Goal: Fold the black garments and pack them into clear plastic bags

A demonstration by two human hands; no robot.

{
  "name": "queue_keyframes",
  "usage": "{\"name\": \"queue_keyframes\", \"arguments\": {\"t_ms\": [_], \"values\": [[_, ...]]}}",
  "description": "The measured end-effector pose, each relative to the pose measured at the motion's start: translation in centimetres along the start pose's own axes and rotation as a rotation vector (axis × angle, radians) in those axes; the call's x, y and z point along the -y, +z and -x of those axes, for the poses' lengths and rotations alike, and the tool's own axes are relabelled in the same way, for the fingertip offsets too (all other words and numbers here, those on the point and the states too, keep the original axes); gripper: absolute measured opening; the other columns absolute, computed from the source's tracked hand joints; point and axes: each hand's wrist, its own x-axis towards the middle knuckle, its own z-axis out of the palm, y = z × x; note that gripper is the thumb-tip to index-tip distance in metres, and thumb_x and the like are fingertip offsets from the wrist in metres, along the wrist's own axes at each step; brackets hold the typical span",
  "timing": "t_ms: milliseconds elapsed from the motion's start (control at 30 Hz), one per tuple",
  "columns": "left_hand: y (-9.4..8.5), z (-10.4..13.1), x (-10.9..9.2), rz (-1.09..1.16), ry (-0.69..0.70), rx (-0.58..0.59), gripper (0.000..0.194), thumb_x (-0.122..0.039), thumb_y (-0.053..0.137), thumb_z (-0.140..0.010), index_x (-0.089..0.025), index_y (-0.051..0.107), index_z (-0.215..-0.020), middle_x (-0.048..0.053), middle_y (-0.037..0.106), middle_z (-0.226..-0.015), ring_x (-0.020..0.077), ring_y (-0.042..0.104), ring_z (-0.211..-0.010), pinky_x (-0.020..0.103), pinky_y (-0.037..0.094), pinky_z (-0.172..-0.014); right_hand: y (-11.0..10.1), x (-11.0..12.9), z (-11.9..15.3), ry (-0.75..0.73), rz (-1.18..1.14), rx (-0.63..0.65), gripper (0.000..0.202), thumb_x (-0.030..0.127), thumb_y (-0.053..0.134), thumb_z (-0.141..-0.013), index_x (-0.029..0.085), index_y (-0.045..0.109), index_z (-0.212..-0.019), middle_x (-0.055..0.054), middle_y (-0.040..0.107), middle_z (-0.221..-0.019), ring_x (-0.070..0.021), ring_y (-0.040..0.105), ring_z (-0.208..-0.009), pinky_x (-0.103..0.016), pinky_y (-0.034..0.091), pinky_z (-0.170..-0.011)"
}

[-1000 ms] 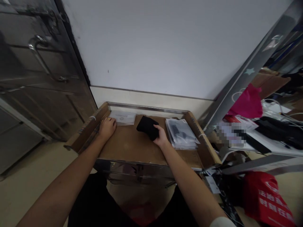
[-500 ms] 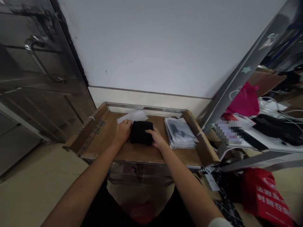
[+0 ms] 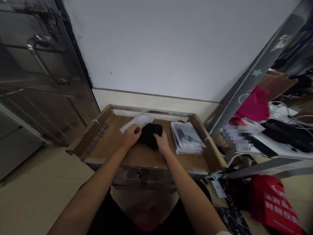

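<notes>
2 hands [image 3: 163, 142] flank a black bundle [image 3: 149, 136] beside a translucent bag [image 3: 141, 120].

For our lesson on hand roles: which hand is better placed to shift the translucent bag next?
Probably the left hand: it is right at the near edge of the translucent bag, while the right hand is occupied gripping the black item.
</notes>
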Motion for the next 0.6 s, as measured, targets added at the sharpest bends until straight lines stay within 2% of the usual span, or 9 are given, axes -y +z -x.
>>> {"name": "queue_keyframes", "arguments": {"t_ms": [167, 267, 367, 433, 500, 600], "values": [[0.8, -0.2, -0.3, 0.220, 0.007, -0.038, 0.008, -0.027, 0.063, -0.084, -0.022, 0.069, -0.083, 0.004, 0.070, -0.084, 0.0196, 0.063, -0.081, 0.032, 0.049, -0.079, 0.1, 0.0, 0.0, 0.046, 0.025, 0.104, 0.042, 0.024, 0.070, -0.067, 0.021, 0.069, -0.108, -0.002, 0.076, -0.105, -0.0245, 0.067, -0.104, -0.042, 0.048, -0.104], [1.4, -0.3, -0.3, 0.275, 0.039, -0.058, 0.007, -0.025, 0.067, -0.081, -0.022, 0.068, -0.075, 0.002, 0.069, -0.077, 0.0196, 0.063, -0.078, 0.033, 0.049, -0.076, 0.3, -0.1, -0.1, 0.054, 0.005, 0.077, 0.040, 0.024, 0.072, -0.065, 0.020, 0.071, -0.105, -0.002, 0.077, -0.101, -0.0247, 0.068, -0.101, -0.041, 0.049, -0.102], [1.7, -0.4, -0.5, 0.273, 0.054, -0.072, 0.010, -0.025, 0.069, -0.080, -0.022, 0.068, -0.071, 0.001, 0.068, -0.073, 0.0190, 0.062, -0.076, 0.033, 0.048, -0.075, 0.4, 0.2, -0.2, 0.085, -0.159, -0.042, 0.038, 0.021, 0.072, -0.065, 0.022, 0.070, -0.103, 0.000, 0.077, -0.099, -0.0224, 0.069, -0.097, -0.039, 0.052, -0.098], [1.8, -0.4, -0.7, 0.283, 0.040, -0.084, 0.013, -0.026, 0.070, -0.081, -0.022, 0.068, -0.069, 0.001, 0.067, -0.071, 0.0186, 0.062, -0.074, 0.033, 0.048, -0.074, 0.3, 0.6, -0.3, 0.158, -0.312, -0.093, 0.038, 0.020, 0.073, -0.066, 0.024, 0.069, -0.104, 0.001, 0.077, -0.097, -0.0210, 0.071, -0.092, -0.038, 0.055, -0.094], [1.9, -0.3, -0.9, 0.303, 0.022, -0.093, 0.015, -0.029, 0.071, -0.081, -0.022, 0.069, -0.069, 0.001, 0.066, -0.071, 0.0183, 0.061, -0.073, 0.033, 0.047, -0.072, 0.2, 1.1, -0.3, 0.258, -0.438, -0.078, 0.037, 0.019, 0.074, -0.068, 0.025, 0.067, -0.105, 0.001, 0.078, -0.092, -0.0212, 0.072, -0.087, -0.039, 0.058, -0.089], [2.1, -0.3, -1.2, 0.322, 0.014, -0.103, 0.015, -0.032, 0.072, -0.081, -0.022, 0.070, -0.070, 0.001, 0.066, -0.072, 0.0186, 0.061, -0.075, 0.033, 0.048, -0.073, 0.1, 1.6, -0.1, 0.380, -0.541, 0.048, 0.032, 0.019, 0.073, -0.073, 0.023, 0.068, -0.105, -0.001, 0.078, -0.087, -0.0234, 0.074, -0.086, -0.040, 0.060, -0.086]]}}
